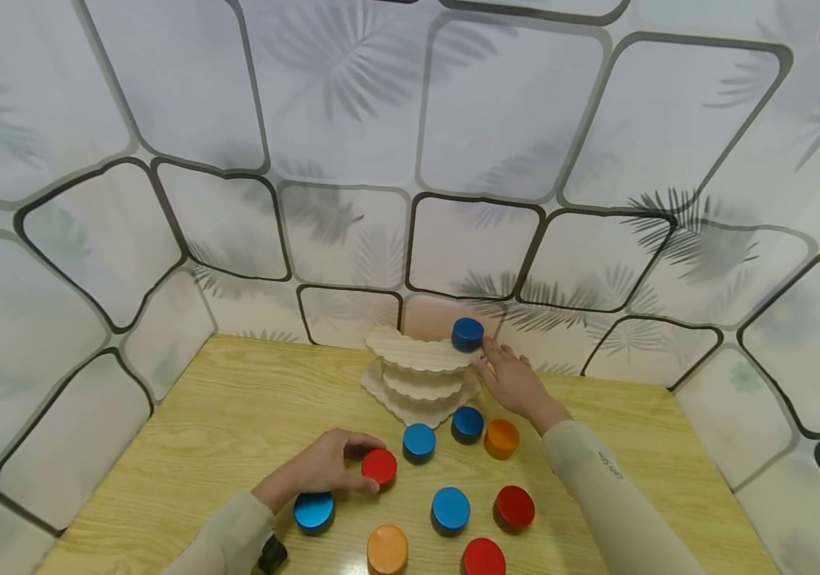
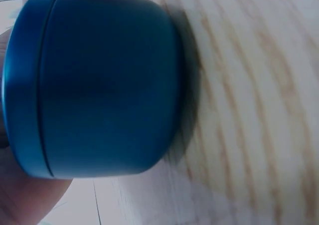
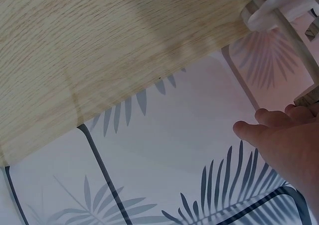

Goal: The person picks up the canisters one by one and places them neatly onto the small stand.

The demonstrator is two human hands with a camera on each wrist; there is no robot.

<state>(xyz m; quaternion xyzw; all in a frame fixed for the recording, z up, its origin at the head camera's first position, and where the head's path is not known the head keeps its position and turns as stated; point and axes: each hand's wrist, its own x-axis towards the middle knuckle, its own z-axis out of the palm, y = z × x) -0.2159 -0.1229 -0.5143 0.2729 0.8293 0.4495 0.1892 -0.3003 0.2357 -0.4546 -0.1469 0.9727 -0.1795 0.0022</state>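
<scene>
Nearest the left wrist camera stood a blue tin (image 2: 109, 85) on the surface (image 1: 237, 399). Beside it, the left grip (image 1: 328, 463) was curled round a red tin (image 1: 379, 465); the right grip (image 1: 515, 386), fingers extended and holding nothing, lay by the wooden stand (image 1: 413, 351). A nudge there risked knocking the upper blue tin (image 1: 467, 334) off its end.

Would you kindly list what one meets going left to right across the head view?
Left sleeve, leftmost blue canister, gripped red canister, rear blue canister, dark blue canister beside it, rear orange canister, right sleeve.
</scene>
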